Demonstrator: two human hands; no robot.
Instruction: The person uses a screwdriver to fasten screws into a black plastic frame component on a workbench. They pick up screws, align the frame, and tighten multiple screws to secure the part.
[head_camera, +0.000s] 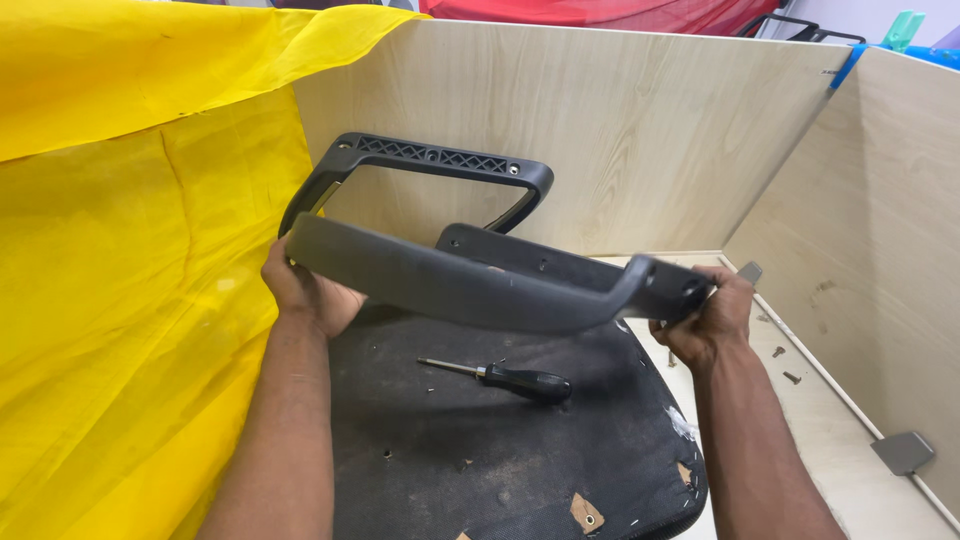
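**Armrest held at both ends above upturned seat**

Left hand (305, 290) curled around the near-left end of a dark grey chair armrest (450, 270), fingers wrapped under, palm against the end. Right hand (705, 320) closed on the opposite end, fingers gripping the bracket corner. Armrest lifted clear, roughly level, loop side tilted up and away toward the wooden partition (640, 130). Directly beneath: black seat cushion (480, 440), underside up, dusty, fabric torn at the near edge. Screwdriver (510, 378) with black handle lying flat on the cushion, tip pointing left, untouched. Loose screws (785, 365) scattered on the pale surface (830, 450) right of the cushion. Yellow cloth (130, 250) draped along the left side.
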